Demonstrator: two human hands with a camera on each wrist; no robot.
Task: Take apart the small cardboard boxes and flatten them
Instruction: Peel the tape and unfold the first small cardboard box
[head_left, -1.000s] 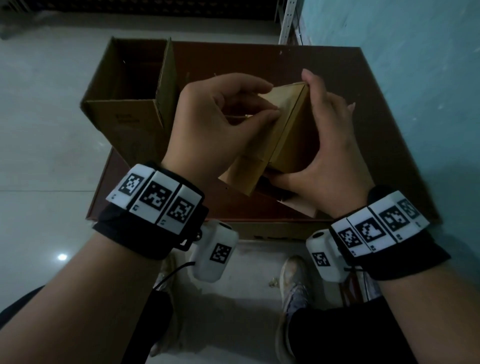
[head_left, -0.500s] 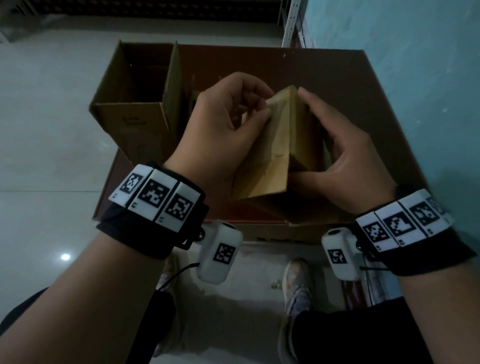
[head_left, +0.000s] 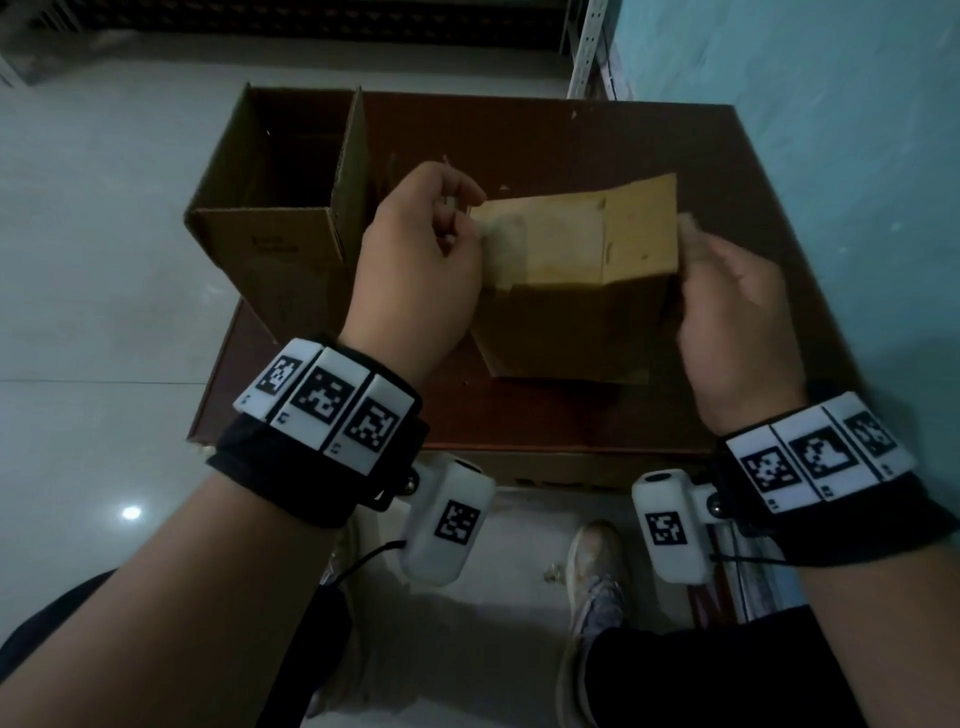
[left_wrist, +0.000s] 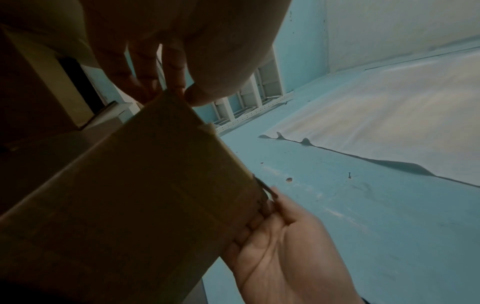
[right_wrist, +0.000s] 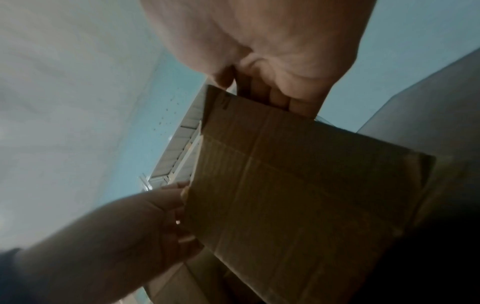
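Observation:
I hold a small tan cardboard box (head_left: 576, 260) above a brown table (head_left: 545, 135), pulled out into a wide panel with a crease down it. My left hand (head_left: 415, 249) pinches its left edge between thumb and fingers. My right hand (head_left: 727, 301) grips its right edge, fingers curled behind the card. In the left wrist view the cardboard (left_wrist: 145, 185) fills the lower left, with my left fingertips (left_wrist: 179, 92) on its top corner and my right hand (left_wrist: 280, 236) at its far edge. The right wrist view shows the creased panel (right_wrist: 298, 195) with my right fingers (right_wrist: 280, 100) above it and my left hand (right_wrist: 155, 222) at the other side.
A larger open cardboard box (head_left: 280, 208) stands upright on the table's left part. A light blue wall (head_left: 831, 156) runs close along the right. Pale floor tiles (head_left: 78, 260) lie to the left. A shoe (head_left: 597, 571) shows below the table's near edge.
The box stood as a narrow folded wedge between my hands; my hands have moved apart and spread it out into a wide, flatter panel.

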